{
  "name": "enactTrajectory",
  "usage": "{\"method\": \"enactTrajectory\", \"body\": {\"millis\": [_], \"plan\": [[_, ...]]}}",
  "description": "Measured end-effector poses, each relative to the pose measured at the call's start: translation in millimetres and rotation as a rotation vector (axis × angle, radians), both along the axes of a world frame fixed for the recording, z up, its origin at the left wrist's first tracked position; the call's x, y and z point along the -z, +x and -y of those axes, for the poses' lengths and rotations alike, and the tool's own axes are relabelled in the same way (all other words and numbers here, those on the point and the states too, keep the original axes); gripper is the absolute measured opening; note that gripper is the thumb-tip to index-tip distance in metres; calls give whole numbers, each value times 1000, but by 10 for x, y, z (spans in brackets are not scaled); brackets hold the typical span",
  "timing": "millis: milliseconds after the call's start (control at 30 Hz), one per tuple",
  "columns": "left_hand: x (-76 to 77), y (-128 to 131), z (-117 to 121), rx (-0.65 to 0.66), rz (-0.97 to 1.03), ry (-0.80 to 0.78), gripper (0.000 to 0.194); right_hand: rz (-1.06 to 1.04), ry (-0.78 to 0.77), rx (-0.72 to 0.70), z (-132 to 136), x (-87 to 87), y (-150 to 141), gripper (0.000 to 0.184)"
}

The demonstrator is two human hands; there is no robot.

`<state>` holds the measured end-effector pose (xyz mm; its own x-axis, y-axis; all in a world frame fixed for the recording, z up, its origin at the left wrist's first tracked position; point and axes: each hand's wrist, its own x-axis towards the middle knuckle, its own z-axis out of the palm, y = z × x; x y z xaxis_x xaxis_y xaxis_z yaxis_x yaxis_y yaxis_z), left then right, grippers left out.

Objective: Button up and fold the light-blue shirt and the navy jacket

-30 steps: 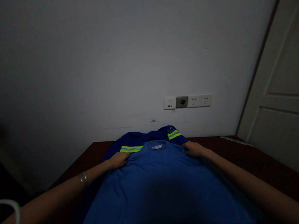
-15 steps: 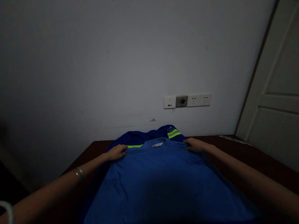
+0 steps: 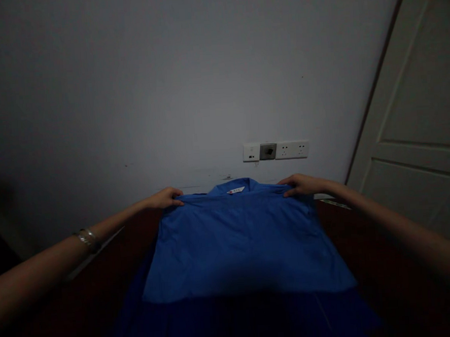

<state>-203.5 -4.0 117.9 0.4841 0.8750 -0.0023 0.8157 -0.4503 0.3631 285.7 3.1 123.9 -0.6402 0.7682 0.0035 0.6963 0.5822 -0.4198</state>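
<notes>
A light blue shirt point(image 3: 233, 239) with a white label inside its collar hangs stretched between my hands. My left hand point(image 3: 167, 198) pinches its left shoulder, thumb and fingers closed on the cloth. At the opposite shoulder my right hand point(image 3: 300, 184) grips the fabric the same way. Below the shirt's lower edge shows a darker blue garment point(image 3: 204, 322); most of it is hidden or lost in shadow. A silvery bracelet point(image 3: 87, 238) circles my left wrist.
Beneath the clothes is a dark reddish-brown table point(image 3: 134, 240) against a pale wall point(image 3: 166, 80). Wall sockets point(image 3: 275, 150) are set just above the table's back. On the right stands a light panelled door point(image 3: 416, 126). A thin strip point(image 3: 332, 203) lies at the table's far right.
Both hands have risen, lifting the shirt's shoulders. Its lower edge has come up, baring more dark blue cloth in front. The dark garment's yellow-green stripes behind the collar are now covered.
</notes>
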Motion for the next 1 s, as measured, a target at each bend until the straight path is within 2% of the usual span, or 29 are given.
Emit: {"method": "enactTrajectory", "body": {"millis": [267, 367, 433, 567, 767, 1000], "plan": [[-820, 90, 312, 11, -78, 200, 34, 4, 142, -43, 468, -733, 186, 52], [-1041, 155, 455, -13, -92, 259, 34, 8, 186, -30, 601, -901, 268, 54], [-1136, 230, 513, -29, -97, 302, 34, -1, 210, -6, 657, -958, 343, 57], [-1228, 408, 475, -31, -100, 399, 33, -15, 232, 26, 741, -1021, 496, 59], [-1232, 579, 233, -5, -99, 477, 33, 33, 287, 81, 973, -1127, 587, 55], [-1151, 800, -79, 32, -126, 516, 35, 34, 156, 183, 1270, -1176, 674, 49]]}}
